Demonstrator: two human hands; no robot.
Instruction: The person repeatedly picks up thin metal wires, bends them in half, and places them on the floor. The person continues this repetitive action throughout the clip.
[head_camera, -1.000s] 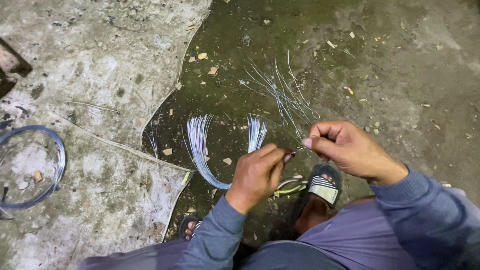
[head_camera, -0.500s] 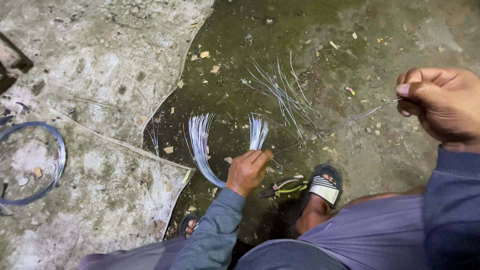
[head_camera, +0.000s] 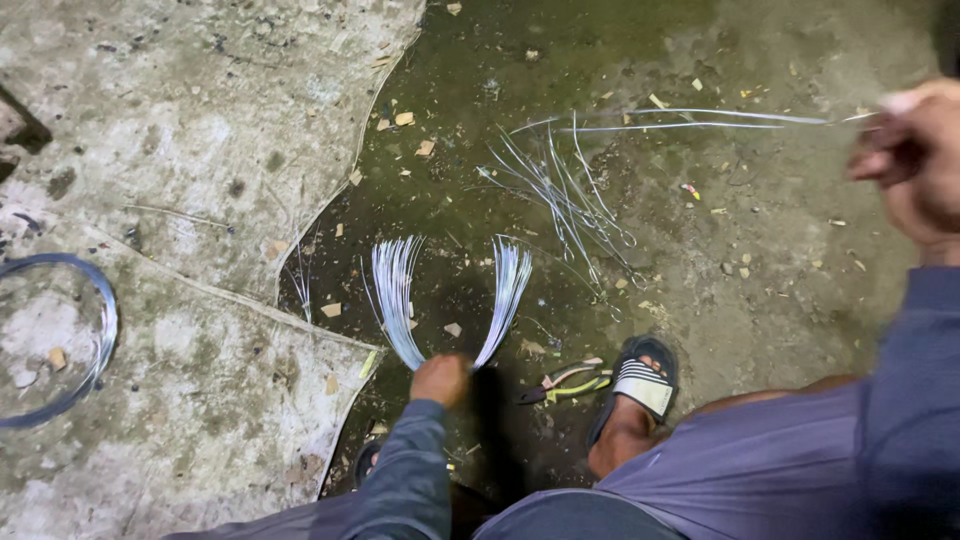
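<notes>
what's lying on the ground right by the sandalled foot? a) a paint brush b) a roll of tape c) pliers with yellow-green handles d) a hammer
c, pliers with yellow-green handles lie on the dark floor just left of the sandal, near the left hand holding the bent wire bundle.

The wire bundle (head_camera: 400, 300), lower centre, is thin bright metal, glossy, fanning in two sprays from the left hand (head_camera: 442, 380). The single wire (head_camera: 700, 120) at upper right, pinched by the blurred right hand (head_camera: 915, 165), has the same shiny finish, as do the loose wires (head_camera: 565, 195) in the centre. The floor (head_camera: 780, 270) is rough, matt concrete, dark and greenish; the slab (head_camera: 180, 150) on the left is paler, pitted and cracked. The pliers (head_camera: 565, 380) have smooth plastic-looking grips. The sleeves (head_camera: 410, 470) are soft matt cloth.
</notes>
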